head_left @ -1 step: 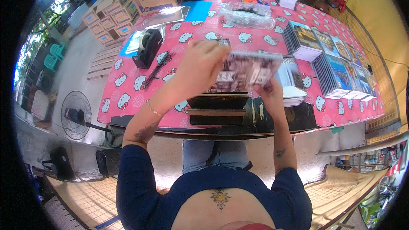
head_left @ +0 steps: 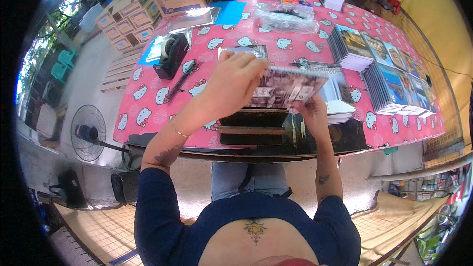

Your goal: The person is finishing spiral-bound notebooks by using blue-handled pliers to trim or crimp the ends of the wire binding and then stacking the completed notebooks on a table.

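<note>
Nothing shifted since earlier frame: both hands still hold notebook above near counter edge. Tape dispenser [head_left: 170, 55] at left on pink counter [head_left: 148, 98], black binding comb [head_left: 183, 80] beside it. Left hand [head_left: 232, 83] curled over notebook [head_left: 283, 88], fingers gripping top-left edge. Right hand [head_left: 308, 111] pinches notebook's lower right corner from beneath. Dark stack [head_left: 253, 127] lies under notebook. Booklet rows [head_left: 389, 76] at right.

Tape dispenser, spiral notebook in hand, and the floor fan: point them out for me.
tape dispenser [head_left: 170, 55]: head view, on its black body.
spiral notebook [head_left: 286, 88]: head view, on its printed cover.
floor fan [head_left: 88, 133]: head view, on its round grille.
</note>
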`<action>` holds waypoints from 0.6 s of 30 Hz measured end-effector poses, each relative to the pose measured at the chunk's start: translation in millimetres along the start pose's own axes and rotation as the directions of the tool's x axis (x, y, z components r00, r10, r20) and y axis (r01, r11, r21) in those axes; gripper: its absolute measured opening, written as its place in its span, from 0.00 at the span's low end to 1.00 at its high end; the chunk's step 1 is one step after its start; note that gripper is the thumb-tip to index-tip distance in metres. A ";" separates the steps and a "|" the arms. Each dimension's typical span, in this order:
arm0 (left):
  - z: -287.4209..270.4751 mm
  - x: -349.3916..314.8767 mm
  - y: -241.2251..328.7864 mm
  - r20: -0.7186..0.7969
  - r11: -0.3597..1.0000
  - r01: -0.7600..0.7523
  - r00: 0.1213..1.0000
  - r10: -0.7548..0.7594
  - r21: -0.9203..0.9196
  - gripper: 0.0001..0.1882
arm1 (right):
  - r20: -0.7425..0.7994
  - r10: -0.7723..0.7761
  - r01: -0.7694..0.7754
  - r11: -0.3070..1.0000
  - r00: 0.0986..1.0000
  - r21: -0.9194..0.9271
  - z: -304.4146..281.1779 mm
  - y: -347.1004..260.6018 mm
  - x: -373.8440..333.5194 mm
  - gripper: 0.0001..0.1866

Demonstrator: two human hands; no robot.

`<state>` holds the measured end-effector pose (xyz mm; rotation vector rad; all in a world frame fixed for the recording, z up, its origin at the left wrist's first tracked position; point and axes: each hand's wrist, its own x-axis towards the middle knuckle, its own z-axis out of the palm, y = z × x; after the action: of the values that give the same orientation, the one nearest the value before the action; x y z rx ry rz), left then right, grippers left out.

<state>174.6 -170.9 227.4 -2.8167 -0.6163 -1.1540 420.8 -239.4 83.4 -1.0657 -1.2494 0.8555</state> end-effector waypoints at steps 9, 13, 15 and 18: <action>-2.5 -59.8 0.5 0.167 0.961 0.053 0.981 -0.102 0.272 0.16 | 0.077 -0.040 0.034 0.997 0.996 0.074 35.4 5.6 -6.6 0.30; 39.8 -126.5 -5.8 -0.206 0.897 0.441 0.876 -0.437 -0.028 0.25 | 0.012 -0.014 0.014 1.000 1.000 -0.001 60.0 23.0 -21.2 0.37; 55.2 -145.0 2.3 -0.253 0.682 0.609 0.642 -0.724 -0.405 0.27 | -0.054 -0.019 0.018 1.000 0.998 -0.021 66.2 26.2 -21.4 0.34; 81.0 -171.2 -5.4 0.019 0.386 0.662 0.517 -0.856 -0.642 0.28 | -0.044 -0.081 0.076 0.992 0.996 -0.104 56.7 43.5 -20.1 0.31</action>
<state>116.1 -210.6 51.6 -2.5709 -2.0259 -2.2363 364.1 -236.3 35.6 -1.1051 -1.2972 0.7077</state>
